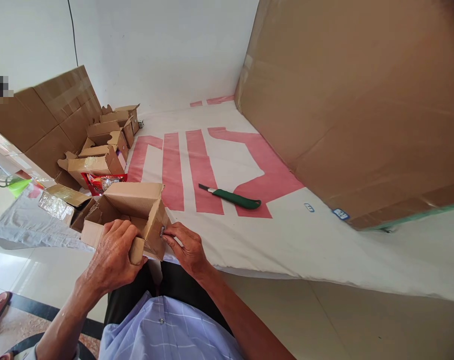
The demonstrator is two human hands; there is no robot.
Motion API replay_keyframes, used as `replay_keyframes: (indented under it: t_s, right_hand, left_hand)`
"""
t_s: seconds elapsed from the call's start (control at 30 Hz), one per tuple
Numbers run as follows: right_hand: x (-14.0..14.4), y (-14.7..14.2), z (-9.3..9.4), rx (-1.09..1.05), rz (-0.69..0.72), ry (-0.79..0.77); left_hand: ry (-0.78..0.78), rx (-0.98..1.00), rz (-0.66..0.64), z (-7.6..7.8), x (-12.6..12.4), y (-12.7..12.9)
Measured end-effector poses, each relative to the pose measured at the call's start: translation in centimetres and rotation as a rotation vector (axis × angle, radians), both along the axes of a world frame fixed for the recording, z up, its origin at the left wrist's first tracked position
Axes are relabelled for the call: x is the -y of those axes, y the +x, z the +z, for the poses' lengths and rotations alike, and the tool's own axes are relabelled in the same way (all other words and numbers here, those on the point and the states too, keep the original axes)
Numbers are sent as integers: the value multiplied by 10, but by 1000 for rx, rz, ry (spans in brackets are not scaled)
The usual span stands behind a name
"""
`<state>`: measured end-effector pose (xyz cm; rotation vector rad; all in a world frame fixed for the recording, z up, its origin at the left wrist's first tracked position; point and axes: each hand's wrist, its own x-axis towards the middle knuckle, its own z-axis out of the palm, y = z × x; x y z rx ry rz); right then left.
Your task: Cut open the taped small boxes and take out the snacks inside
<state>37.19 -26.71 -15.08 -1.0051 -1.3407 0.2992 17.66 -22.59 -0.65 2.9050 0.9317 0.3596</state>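
Blue checked shirt (167, 330) and dark trousers (174, 280) nearest, against the near edge of a cloth-covered counter (227, 252). Toward the left of that near edge, an open cardboard box (154, 220). Left hand (116, 250) curled over the box's near wall, fingers grasping the cardboard, a narrow flap (137, 251) beside the thumb. Right hand (187, 247) at the box's right end, fingers nearly pinched together by a small metallic-looking piece (162, 231); cannot tell whether gripped or merely touched. Along the counter's left edge, a shiny red packet (103, 184) and a row of small open boxes (90, 165). Mid-counter, a green-handled cutter (234, 197), blade bare, pointing left. Possible trouble: thin cardboard buckling from too firm a squeeze; the small piece dropping from a loose pinch; a cut from a careless reach toward the blade. Large red strokes (199, 170) on the cloth, partly hidden by a huge carton (354, 110) at the right edge, unreadable; print on blue-bordered stickers (340, 214) and packet too small to read.
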Motion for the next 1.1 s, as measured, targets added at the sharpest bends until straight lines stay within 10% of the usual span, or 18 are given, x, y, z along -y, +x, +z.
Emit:
replay_keyframes:
  t_s: [0.37, 1.1]
  right_hand:
    - [1, 8, 18, 84, 23, 12]
    - [21, -26, 31, -761, 119, -606]
  left_hand:
    - [-4, 40, -1, 1, -3, -1]
    - [283, 182, 131, -42, 13, 13]
